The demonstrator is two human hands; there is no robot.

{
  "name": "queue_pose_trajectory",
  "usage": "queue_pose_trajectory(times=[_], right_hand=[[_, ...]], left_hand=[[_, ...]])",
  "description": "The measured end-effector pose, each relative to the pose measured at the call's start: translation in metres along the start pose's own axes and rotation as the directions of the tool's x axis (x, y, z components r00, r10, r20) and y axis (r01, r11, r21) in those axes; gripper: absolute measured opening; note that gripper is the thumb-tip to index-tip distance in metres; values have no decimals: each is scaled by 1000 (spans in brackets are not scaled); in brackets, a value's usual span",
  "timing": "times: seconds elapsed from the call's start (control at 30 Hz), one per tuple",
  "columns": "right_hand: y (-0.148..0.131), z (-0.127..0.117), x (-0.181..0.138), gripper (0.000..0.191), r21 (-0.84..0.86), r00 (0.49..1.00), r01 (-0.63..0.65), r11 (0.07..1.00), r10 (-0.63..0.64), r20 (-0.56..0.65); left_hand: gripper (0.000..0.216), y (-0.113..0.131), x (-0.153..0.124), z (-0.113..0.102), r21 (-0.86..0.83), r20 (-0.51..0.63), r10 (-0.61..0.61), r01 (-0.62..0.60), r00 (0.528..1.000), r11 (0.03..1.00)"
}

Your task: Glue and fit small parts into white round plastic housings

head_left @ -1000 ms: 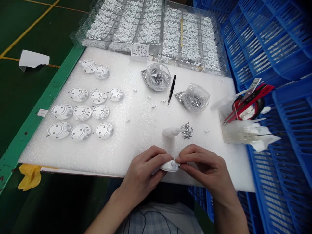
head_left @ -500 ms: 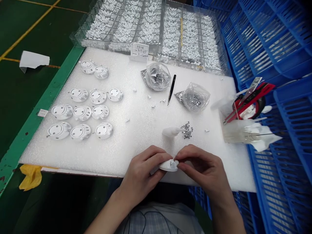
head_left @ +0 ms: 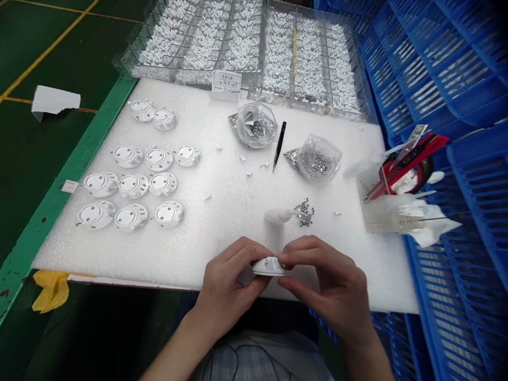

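Both my hands are low at the near edge of the foam sheet (head_left: pixel 222 211), pinching a round white plastic part (head_left: pixel 269 266) between them. My left hand (head_left: pixel 232 286) grips its left side, and my right hand (head_left: pixel 325 286) holds its right side and covers part of the top. Just beyond my fingers lie a small heap of silver pieces (head_left: pixel 305 212) and a white swab-like object (head_left: pixel 279 215). Black tweezers (head_left: pixel 279 146) rest between two plastic bags of silver pieces (head_left: pixel 318 159). Several similar white parts (head_left: pixel 130 217) stand in rows at the left.
Clear trays packed with small white pieces (head_left: pixel 198 42) stand behind the foam. Blue plastic crates (head_left: pixel 432 69) fill the right side. A clear box (head_left: pixel 383 211) holds red-handled scissors and white wipes. A green table edge (head_left: pixel 67 174) runs along the left.
The white part has shifted left and turned, now showing its edge to me. My right fingers have moved over its top.
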State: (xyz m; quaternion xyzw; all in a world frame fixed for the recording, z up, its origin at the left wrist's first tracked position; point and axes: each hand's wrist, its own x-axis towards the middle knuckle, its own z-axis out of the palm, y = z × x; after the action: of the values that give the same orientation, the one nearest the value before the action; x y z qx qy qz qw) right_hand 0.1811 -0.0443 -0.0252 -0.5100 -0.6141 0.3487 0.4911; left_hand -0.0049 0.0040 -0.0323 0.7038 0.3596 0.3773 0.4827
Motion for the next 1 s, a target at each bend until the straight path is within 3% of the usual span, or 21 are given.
queue_pose_trajectory(times=[0.27,0.7,1.0], right_hand=[[0,12,1,43,-193,961,258,947,-272,-54],[5,13,-4,41,-289,928,322,902,-360,-91],[7,15,-6,44,-302,914,306,903,-368,-173]], left_hand=[[19,0,0,1,15,-58,9,-8,998,1000],[18,-2,2,1,10,-43,48,-47,998,999],[25,-2,4,-7,-112,156,10,7,988,994]])
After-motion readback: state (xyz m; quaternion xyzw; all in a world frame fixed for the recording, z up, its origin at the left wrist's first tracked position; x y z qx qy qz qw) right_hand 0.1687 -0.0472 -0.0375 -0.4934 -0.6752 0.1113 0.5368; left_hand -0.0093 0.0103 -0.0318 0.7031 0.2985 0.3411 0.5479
